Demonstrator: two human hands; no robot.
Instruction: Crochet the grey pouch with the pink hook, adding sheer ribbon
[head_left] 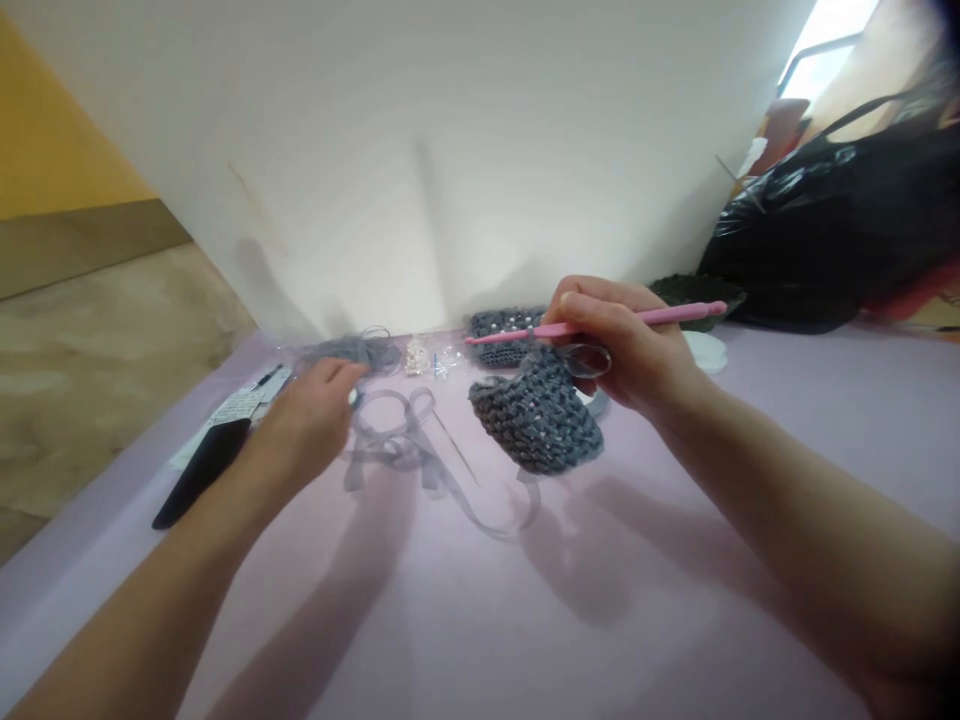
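Note:
My right hand (619, 340) grips a pink crochet hook (675, 313), its tip pointing left. From the hook and my fingers hangs a grey crocheted piece (540, 415) of thick stitches, lifted above the table, with a thin loop of ribbon yarn beside it. My left hand (319, 405) is at the near side of a loose heap of grey ribbon yarn (360, 350). Its fingers are curled together, and what they hold, if anything, is hidden. Between the hands, sheer grey ribbon (495, 525) lies in loops alongside a needle (457, 450).
A second grey crocheted piece with pearls (499, 355), a small bag of white beads (418, 357) and clear packets (450, 360) sit by the white wall (480, 180). A black case (206, 470) and papers (240, 400) lie left; a black bag (840, 220) stands right.

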